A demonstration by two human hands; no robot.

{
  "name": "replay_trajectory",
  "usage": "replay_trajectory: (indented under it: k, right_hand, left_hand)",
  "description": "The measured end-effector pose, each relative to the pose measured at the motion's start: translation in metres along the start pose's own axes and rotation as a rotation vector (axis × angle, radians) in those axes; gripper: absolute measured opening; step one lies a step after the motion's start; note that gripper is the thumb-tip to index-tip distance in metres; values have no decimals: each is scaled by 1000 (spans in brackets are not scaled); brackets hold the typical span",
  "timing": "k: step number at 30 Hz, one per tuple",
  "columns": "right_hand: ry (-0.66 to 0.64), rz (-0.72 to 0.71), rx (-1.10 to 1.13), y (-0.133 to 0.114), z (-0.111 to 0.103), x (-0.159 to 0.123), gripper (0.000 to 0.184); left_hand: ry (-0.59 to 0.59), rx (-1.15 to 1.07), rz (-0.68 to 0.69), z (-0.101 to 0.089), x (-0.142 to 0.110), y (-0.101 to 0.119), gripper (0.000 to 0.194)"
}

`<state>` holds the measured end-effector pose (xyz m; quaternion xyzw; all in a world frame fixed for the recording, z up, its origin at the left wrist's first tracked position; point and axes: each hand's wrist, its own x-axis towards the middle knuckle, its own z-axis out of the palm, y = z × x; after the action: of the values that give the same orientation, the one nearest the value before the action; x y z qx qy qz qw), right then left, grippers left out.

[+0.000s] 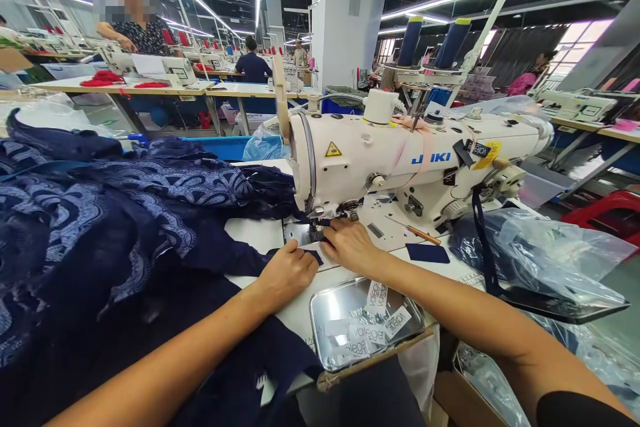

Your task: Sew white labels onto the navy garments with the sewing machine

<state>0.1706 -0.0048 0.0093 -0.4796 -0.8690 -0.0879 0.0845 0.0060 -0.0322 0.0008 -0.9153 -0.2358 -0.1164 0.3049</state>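
Note:
A white sewing machine (360, 147) stands in front of me, its needle area above a metal plate (296, 233). My left hand (287, 277) is closed, fingers curled on the edge of a navy fabric strip (315, 256) just in front of the plate. Beside the presser foot is my right hand (353, 245), its bent fingertips pressed together at the navy fabric by the needle. What lies under those fingertips is partly hidden. Navy lace garments (165, 213) with pale patterns are heaped to the left and run up to the machine head.
A metal tray (320, 347) holding white labels (367, 332) sits at the table's front edge. An orange-handled tool (423, 235) and a navy fabric piece (428, 253) lie right of my right hand. Plastic-wrapped goods (530, 247) are at the right. Other people work behind.

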Motion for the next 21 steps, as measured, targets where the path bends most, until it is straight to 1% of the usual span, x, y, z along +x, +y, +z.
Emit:
replay_trajectory:
  k: [2, 4, 6, 9, 11, 13, 16, 21]
  right_hand:
    - [16, -2, -15, -3, -1, 0, 27]
    - [9, -16, -35, -7, -2, 1, 25]
    - [-15, -34, -60, -11, -3, 4, 21]
    - [-59, -67, -108, -17, -4, 9, 22]
    - [-76, -81, -128, -18, -5, 10, 23]
    - [-62, -75, -114, -16, -5, 10, 23]
    - [-19, -45, 11, -5, -3, 6, 21]
    - [-3, -19, 365, 10, 5, 1, 15]
  left_hand:
    - [-6, -1, -5, 0, 0, 0, 32]
    - [-9, 17, 0, 0, 1, 0, 32]
    - [-5, 41, 11, -1, 2, 0, 30]
    - [2, 64, 27, -2, 3, 0, 27]
    - [11, 69, 29, -3, 4, 0, 26]
    - [16, 71, 26, -3, 4, 0, 25]
    - [13, 78, 13, -2, 1, 0, 25]
    - [58, 102, -36, 1, -1, 0, 24]
